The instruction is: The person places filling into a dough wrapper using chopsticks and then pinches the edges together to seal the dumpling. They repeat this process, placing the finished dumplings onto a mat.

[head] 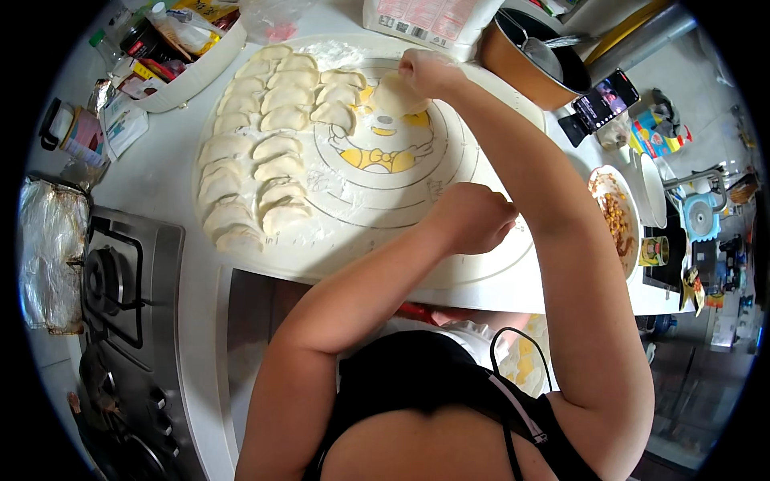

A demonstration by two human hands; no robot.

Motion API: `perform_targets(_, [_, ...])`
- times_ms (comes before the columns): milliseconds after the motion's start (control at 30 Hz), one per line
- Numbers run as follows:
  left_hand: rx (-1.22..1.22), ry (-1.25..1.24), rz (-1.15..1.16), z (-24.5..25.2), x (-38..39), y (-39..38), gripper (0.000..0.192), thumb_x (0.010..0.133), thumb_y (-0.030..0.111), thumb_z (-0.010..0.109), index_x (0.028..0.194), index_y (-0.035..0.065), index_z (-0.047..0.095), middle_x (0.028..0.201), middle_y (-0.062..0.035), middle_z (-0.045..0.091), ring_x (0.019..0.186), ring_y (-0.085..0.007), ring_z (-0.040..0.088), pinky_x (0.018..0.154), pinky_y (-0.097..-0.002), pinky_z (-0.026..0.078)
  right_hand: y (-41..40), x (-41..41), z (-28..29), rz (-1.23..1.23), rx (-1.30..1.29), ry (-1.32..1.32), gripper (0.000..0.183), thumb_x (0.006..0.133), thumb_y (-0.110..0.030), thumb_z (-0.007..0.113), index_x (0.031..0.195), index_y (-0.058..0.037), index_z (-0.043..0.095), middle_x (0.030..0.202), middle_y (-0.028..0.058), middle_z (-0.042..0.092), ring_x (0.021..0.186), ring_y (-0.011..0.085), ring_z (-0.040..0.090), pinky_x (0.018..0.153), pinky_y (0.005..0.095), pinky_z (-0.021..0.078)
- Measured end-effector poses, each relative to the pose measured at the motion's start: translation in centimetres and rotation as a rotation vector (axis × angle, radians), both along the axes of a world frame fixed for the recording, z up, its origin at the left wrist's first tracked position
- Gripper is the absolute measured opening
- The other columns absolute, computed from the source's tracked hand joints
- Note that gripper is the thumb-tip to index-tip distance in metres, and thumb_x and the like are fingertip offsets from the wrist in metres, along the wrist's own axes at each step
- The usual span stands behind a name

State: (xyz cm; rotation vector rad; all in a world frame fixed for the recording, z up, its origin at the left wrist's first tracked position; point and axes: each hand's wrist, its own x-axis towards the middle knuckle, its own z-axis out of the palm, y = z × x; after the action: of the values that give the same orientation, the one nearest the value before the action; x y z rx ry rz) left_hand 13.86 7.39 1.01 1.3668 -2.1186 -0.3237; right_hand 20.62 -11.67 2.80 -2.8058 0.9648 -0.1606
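My right hand [428, 73] reaches to the far side of the silicone pastry mat [361, 255], at the edge of pale round dough wrappers [392, 96]. Its fingertips are tucked underneath, so I cannot tell whether they grip the dough. Nearer my body, my left hand [475, 219] is curled over the mat's right part. The palm faces away and whatever may be in it is hidden. Folded dumplings [289, 96] lie in rows along the mat's left side, and one dumpling [334, 114] sits beside the wrappers. Loose flour [334, 55] is scattered at the back.
A bowl of filling [625, 240] stands at the right, near a phone [607, 101] on a stand. An orange pot [514, 66] and a printed flour bag [430, 24] are behind the mat. At left are a gas stove [159, 270] and a white bin of condiments [204, 78].
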Motion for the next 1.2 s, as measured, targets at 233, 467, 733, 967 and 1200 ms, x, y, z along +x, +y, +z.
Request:
perform_targets(233, [-0.058, -0.011, -0.004, 0.1, -0.1, 0.1, 0.013, 0.079, 0.019, 0.051, 0.082, 0.0101, 0.06, 0.069, -0.0058, 0.061, 0.065, -0.0243, 0.06, 0.058, -0.0387, 0.048, -0.9, -0.9, -1.1, 0.014, 0.102, -0.4, 0.022, 0.083, -0.019, 0.049, 0.096, -0.0024, 0.056, 0.091, 0.0136, 0.061, 0.086, 0.0257, 0.058, 0.075, 0.0344, 0.0455])
perform_targets(467, [-0.052, -0.005, 0.029, 0.0, -0.1, 0.0, 0.012, 0.078, 0.019, 0.053, 0.079, 0.0099, 0.061, 0.068, -0.0068, 0.061, 0.064, -0.0261, 0.059, 0.057, -0.0386, 0.048, -0.2, -1.2, -0.8, -0.033, 0.263, -0.09, 0.042, 0.078, -0.028, 0.061, 0.109, -0.0001, 0.054, 0.093, 0.0127, 0.062, 0.084, 0.0212, 0.059, 0.075, 0.0304, 0.0458])
perform_targets(733, [-0.067, 0.108, 0.234, -0.1, 0.2, -0.5, 0.013, 0.077, 0.02, 0.055, 0.076, 0.0098, 0.063, 0.069, -0.0077, 0.061, 0.066, -0.0273, 0.059, 0.059, -0.0405, 0.047, 0.6, -2.7, 0.5, -0.185, 0.702, -0.336, 0.039, 0.08, -0.028, 0.06, 0.108, -0.002, 0.055, 0.097, 0.0123, 0.061, 0.083, 0.0214, 0.061, 0.074, 0.0311, 0.0504])
perform_targets(967, [-0.025, 1.148, 0.53, -1.0, 2.5, -2.9, 0.032, 0.075, 0.012, 0.06, 0.105, 0.0021, 0.053, 0.095, -0.0086, 0.058, 0.084, -0.0162, 0.056, 0.071, -0.0302, 0.044, 0.6, -5.8, 1.7, -0.265, 1.18, -0.748, 0.033, 0.089, -0.023, 0.05, 0.112, 0.0008, 0.047, 0.1, 0.0109, 0.058, 0.088, 0.02, 0.059, 0.078, 0.0322, 0.0497])
perform_targets(1200, [-0.209, 1.373, 0.422, -1.2, 5.5, -3.9, 0.04, 0.077, 0.012, 0.058, 0.113, -0.0004, 0.045, 0.103, -0.0099, 0.054, 0.088, -0.0149, 0.053, 0.072, -0.0299, 0.043, 2.9, -7.8, 3.5, -0.271, 1.294, -0.843, 0.029, 0.091, -0.02, 0.047, 0.111, 0.0009, 0.048, 0.103, 0.0104, 0.058, 0.09, 0.0194, 0.06, 0.081, 0.0314, 0.0492])
